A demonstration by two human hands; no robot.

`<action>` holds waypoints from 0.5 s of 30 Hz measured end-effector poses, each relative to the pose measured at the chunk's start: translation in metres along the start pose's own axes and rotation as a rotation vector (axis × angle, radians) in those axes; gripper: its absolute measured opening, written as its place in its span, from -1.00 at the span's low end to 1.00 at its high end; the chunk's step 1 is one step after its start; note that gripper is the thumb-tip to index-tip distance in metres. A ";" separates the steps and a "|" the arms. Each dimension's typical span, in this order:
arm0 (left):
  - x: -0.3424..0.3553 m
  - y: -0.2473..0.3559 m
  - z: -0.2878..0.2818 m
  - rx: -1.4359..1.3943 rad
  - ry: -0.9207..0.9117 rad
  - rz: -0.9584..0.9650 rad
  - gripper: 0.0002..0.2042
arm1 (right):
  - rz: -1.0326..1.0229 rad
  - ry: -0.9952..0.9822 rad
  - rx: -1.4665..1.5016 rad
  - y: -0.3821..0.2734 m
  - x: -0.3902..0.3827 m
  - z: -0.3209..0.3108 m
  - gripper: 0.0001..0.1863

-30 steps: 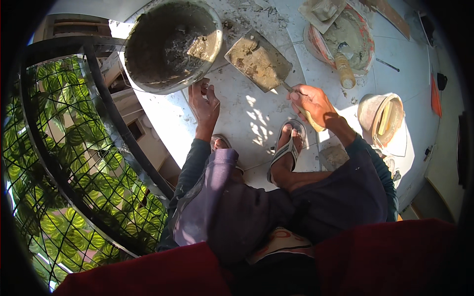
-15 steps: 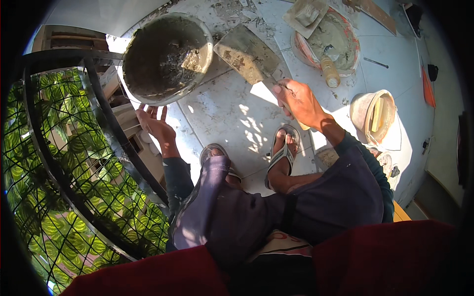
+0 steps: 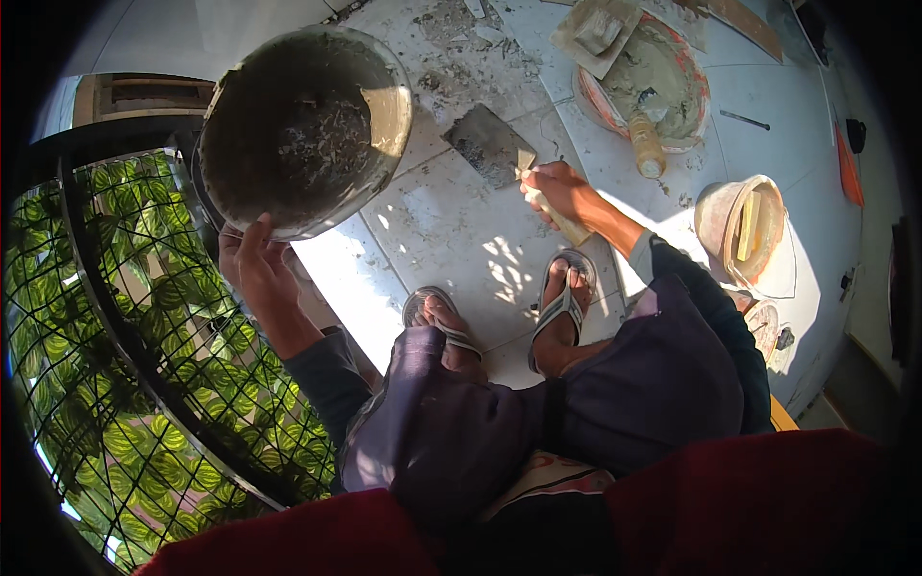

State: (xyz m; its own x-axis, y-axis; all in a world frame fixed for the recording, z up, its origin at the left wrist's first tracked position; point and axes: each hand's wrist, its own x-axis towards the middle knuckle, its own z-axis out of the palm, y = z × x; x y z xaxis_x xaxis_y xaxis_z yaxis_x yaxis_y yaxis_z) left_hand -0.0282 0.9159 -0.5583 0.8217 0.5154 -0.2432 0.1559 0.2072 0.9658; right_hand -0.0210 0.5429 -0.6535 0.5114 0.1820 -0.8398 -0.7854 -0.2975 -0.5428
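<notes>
My left hand (image 3: 261, 274) grips the near rim of a round, mortar-smeared basin (image 3: 386, 158), with its thumb over the edge and the other fingers below. The basin looks tilted, its inside facing me; grey residue and crumbs coat its bottom. In my right hand (image 3: 565, 200) is the pale handle of a flat trowel (image 3: 487, 144) with a rectangular grey blade. The blade hangs over or rests on the dirty tiles right of the basin; I cannot tell which.
Mortar fills a red-rimmed tub (image 3: 704, 91), with a wooden-handled tool (image 3: 645, 144) and a square board (image 3: 596, 36) on it. A pale bucket (image 3: 713, 226) stands at the right. Black mesh railing (image 3: 125, 326) borders the left. Crumbs (image 3: 451, 67) litter the tiles.
My left hand has come onto the basin's rim, and the basin has shifted left and tilted. The trowel has turned and drawn away from the basin to the right.
</notes>
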 end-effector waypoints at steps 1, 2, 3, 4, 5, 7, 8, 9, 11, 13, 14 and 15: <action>-0.004 0.017 -0.006 0.018 0.007 0.015 -0.66 | -0.010 -0.021 0.009 -0.013 0.010 0.010 -0.66; -0.005 0.027 -0.006 0.013 -0.017 0.033 -0.66 | -0.025 -0.012 0.019 -0.023 0.015 0.011 -0.67; -0.007 0.035 -0.007 0.008 -0.040 0.052 -0.65 | -0.040 -0.003 0.029 -0.032 0.021 0.013 -0.67; -0.008 0.044 -0.011 0.012 -0.042 0.057 -0.65 | -0.045 -0.007 0.033 -0.039 0.028 0.015 -0.67; -0.010 0.051 -0.014 0.001 -0.058 0.083 -0.66 | -0.089 -0.013 0.033 -0.045 0.035 0.018 -0.68; -0.018 0.069 -0.016 0.021 -0.028 0.155 -0.72 | -0.146 -0.043 0.036 -0.061 0.054 0.033 -0.68; -0.026 0.076 -0.012 0.022 -0.025 0.167 -0.72 | -0.134 -0.007 0.047 -0.067 0.064 0.040 -0.68; -0.036 0.082 -0.008 0.018 -0.033 0.180 -0.75 | -0.121 0.028 0.058 -0.073 0.073 0.046 -0.68; -0.045 0.091 -0.004 -0.010 -0.056 0.196 -0.78 | -0.166 0.010 0.075 -0.086 0.091 0.049 -0.67; -0.051 0.088 -0.008 -0.023 -0.085 0.194 -0.78 | -0.213 -0.003 0.088 -0.094 0.102 0.049 -0.66; -0.054 0.089 -0.008 -0.033 -0.110 0.180 -0.78 | -0.229 0.006 0.100 -0.098 0.107 0.049 -0.66; -0.061 0.087 -0.007 0.002 -0.062 0.150 -0.79 | -0.245 0.015 0.112 -0.101 0.111 0.048 -0.65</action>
State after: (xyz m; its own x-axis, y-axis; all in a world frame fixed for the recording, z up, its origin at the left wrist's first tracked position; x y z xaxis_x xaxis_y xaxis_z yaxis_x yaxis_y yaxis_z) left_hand -0.0689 0.9083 -0.4603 0.8679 0.4884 -0.0902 0.0300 0.1297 0.9911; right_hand 0.0985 0.6385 -0.6922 0.6955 0.2218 -0.6834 -0.6707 -0.1407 -0.7282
